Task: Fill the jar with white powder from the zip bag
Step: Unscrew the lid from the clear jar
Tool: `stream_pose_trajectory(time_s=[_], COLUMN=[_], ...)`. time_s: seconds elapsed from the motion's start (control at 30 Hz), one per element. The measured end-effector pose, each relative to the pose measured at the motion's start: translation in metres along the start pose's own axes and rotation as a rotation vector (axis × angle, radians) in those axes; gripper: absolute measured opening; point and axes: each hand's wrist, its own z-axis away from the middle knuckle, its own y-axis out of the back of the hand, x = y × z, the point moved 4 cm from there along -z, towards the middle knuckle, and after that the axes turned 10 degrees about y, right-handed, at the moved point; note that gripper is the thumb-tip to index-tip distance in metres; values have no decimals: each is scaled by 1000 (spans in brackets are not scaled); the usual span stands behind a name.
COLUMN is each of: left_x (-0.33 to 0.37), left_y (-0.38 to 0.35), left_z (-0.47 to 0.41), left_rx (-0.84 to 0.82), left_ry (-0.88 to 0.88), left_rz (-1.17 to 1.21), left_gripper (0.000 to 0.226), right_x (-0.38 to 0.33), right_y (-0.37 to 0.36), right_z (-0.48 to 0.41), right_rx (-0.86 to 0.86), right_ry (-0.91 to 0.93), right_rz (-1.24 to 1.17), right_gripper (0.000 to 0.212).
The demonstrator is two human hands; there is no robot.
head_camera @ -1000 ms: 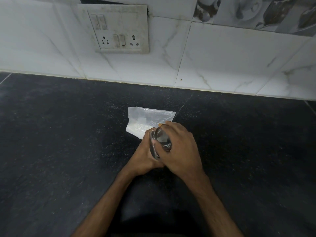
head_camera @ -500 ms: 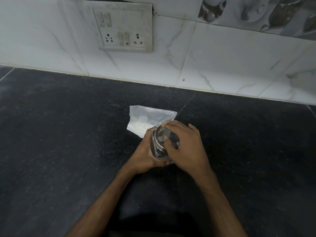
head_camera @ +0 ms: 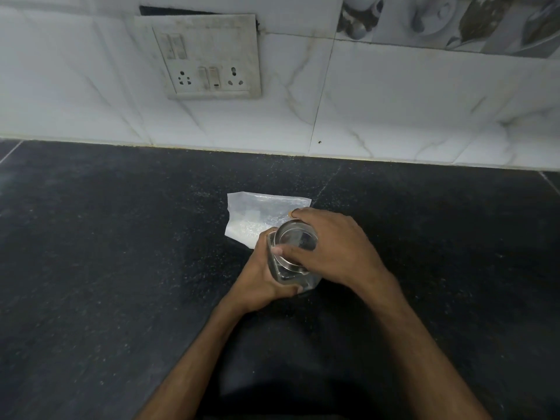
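**A:** Where is everything?

**B:** The jar (head_camera: 289, 275) is near the middle of the desk (head_camera: 121, 253). The left hand (head_camera: 260, 277) is wrapped round the glass with its fingers curled tight on it. The hands hide the base, so I cannot tell if it rests on the desk. The right hand (head_camera: 336, 250) sits over the top, fingers (head_camera: 306, 214) and thumb clamped on the rim of the metal lid (head_camera: 298, 239).

**A:** And the zip bag?

**B:** The zip bag (head_camera: 266, 207) lies flat just beyond the jar, on the far side, with neither hand on it. The white powder (head_camera: 242, 230) is gathered towards its left near corner. Whether the zip is sealed is too small to tell.

**A:** So the step is getting the lid off?

**B:** That is my reading, since nothing can be poured until it is off. I would brace the glass firmly with the left hand and let only the right wrist turn. Smooth glass may spin in the palm. Once the lid is loose, lift it straight up and set it down to the right, well away from the bag, so both hands are free for pouring.
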Motion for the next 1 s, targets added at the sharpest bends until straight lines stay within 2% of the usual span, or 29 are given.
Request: stream_pose_trajectory(time_s=[0.1, 0.2, 0.27, 0.33, 0.37, 0.43, 0.5, 0.6, 0.67, 0.77, 0.8, 0.87, 0.93, 1.0], left_x=[0, 0, -1, -1, -1, -1, -3, -6, -6, -3, -3, -4, -5, -6], left_y=[0, 0, 0, 0, -1, -1, -1, -1, -1, -1, -1, 0, 0, -1], left_z=[-1, -1, 0, 1, 1, 1, -1, -2, -2, 1, 1, 0, -1, -2], left_rx=[-7, 2, 5, 3, -4, -10, -2, 7, 2, 4, 3, 2, 14, 16], left_ry=[-5, -20, -20, -20, -21, -19, -22, -25, -19, -15, -11, -9, -11, -14], left_rz=[6, -2, -4, -7, -6, -5, -17, -22, -14, -3, 1, 9, 4, 1], left_gripper=[94, 95, 99, 101, 100, 99, 99, 96, 96, 100, 101, 100, 100, 98], right_x=[-16, -20, -18, -17, -17, -20, -29, -38, -39, -34, -32, -32, -34, -40], right_y=[-9, -13, -10, -6, -4, 1, 2, -5, -4, 5, 8, 14, 12, 3], right_z=[7, 5, -1, -2, 0, 5, 10, 7, 2, 1, 2, 4, 6, 8], right_rx=[24, 21, -97, -235, -252, -160, -37, -5, -101, -347, -360, -210, -63, -48], right_ry=[-124, -79, 15, 66, 65, 13, -64, -69, 24, 94, 78, 30, -58, -129], right_rz=[92, 48, 0, -22, -20, 7, 91, 213, 198, 169, 149, 113, 116, 180], right_gripper=[81, 72, 74, 84, 90, 92, 81, 65, 63, 83, 90, 91, 81, 72])
